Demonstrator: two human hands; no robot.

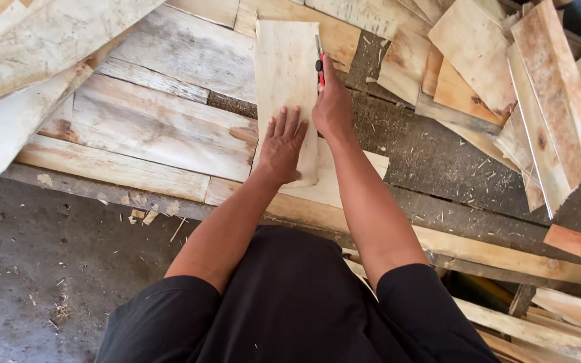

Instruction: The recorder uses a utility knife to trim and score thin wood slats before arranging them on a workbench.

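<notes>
1. Where the plank bench [156,128] runs toward its far edge, a pale veneer strip [284,74] lies with its long axis pointing away from the person.
2. Left hand [282,144] presses flat, fingers spread, on the strip's near end.
3. Right hand [333,111], just beside, is clamped on a red utility knife [319,57] along the strip's right edge.

Two bare hands are in view: the left hand [282,144] lies flat on one pale veneer sheet [284,74], and the right hand [333,107] grips one red utility knife [319,62] at that sheet's right edge. Far right lies one loose heap of thin offcuts [519,87], at least eight pieces, the exact count unclear where they overlap. On the left, about five weathered planks [149,128] lie side by side. Near right, several long strips [499,255] lie stacked, too overlapped to count.
</notes>
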